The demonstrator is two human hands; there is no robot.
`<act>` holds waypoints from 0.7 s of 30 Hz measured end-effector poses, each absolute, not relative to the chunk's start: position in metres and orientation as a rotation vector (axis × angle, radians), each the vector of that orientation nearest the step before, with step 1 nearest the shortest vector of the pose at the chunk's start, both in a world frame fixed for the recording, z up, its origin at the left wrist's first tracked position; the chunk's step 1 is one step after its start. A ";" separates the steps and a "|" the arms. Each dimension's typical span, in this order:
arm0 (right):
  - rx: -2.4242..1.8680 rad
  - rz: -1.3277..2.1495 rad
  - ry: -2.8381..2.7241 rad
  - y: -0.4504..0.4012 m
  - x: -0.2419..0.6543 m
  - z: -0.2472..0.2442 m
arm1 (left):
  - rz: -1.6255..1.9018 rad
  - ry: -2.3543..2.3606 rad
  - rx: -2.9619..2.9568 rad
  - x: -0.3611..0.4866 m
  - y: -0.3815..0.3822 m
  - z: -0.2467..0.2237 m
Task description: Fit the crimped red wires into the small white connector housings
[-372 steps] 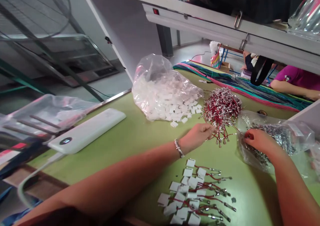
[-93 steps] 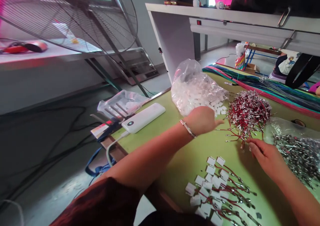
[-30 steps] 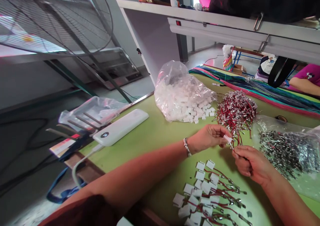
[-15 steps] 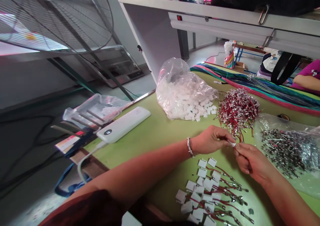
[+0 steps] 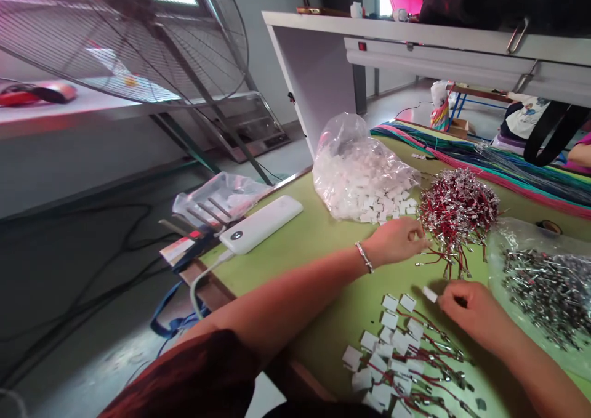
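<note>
Right hand (image 5: pixel 478 313) pinches a white plastic housing (image 5: pixel 430 293); left hand's (image 5: pixel 396 241) grip cannot be told.
The housing juts out between the red-lead pile (image 5: pixel 459 209) and the wired housings (image 5: pixel 389 319); a loose pinch could drop it. The left fingers are beside tangled leads, where a careless pull might drag several out.

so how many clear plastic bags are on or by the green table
3: middle bag, spilling white connector housings; right bag, holding metal parts; left bag, beside the power bank. Others may be hidden.
</note>
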State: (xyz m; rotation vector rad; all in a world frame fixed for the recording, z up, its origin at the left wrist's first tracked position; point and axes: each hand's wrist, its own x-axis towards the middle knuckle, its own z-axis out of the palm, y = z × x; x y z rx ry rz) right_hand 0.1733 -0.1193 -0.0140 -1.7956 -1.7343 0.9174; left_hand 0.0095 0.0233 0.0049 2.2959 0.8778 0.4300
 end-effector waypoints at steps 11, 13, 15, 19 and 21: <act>-1.868 0.202 -1.897 -0.105 0.192 -0.016 | 0.140 0.788 2.706 0.017 0.009 -0.012; -1.799 0.038 -1.969 -0.100 0.190 -0.020 | 0.128 0.752 2.758 0.019 0.009 -0.014; -1.781 -0.086 -2.074 -0.095 0.188 -0.025 | 0.131 0.708 2.807 0.022 0.007 -0.016; -1.724 -0.239 -2.257 -0.092 0.191 -0.038 | 0.144 0.699 2.813 0.024 0.004 -0.014; -1.620 -0.252 -2.257 -0.092 0.195 -0.042 | 0.198 0.717 2.755 0.021 0.008 -0.007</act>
